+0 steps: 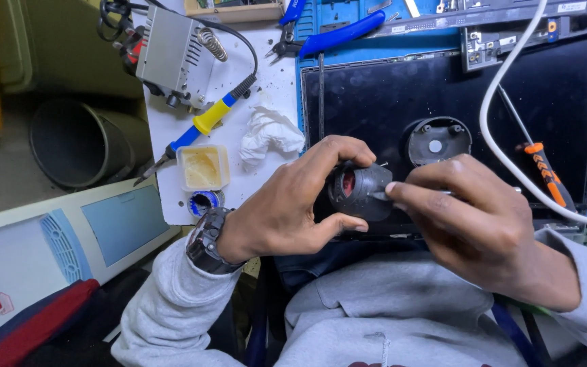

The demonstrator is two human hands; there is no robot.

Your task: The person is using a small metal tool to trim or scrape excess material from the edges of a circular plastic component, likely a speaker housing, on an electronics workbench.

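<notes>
Evidently mid-repair, the left hand grips a dark round housing at the worktop's six o'clock; the right hand has its fingers pinched around a thin tool probing it, needing steady aim.

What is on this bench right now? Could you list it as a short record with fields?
left hand: left hand grips a round dark housing
right hand: right hand presses a thin tool to the housing
behind: round black cap on a dark panel
left of panel: soldering iron, crumpled tissue, yellow tub
right: orange screwdriver, white cable
</notes>
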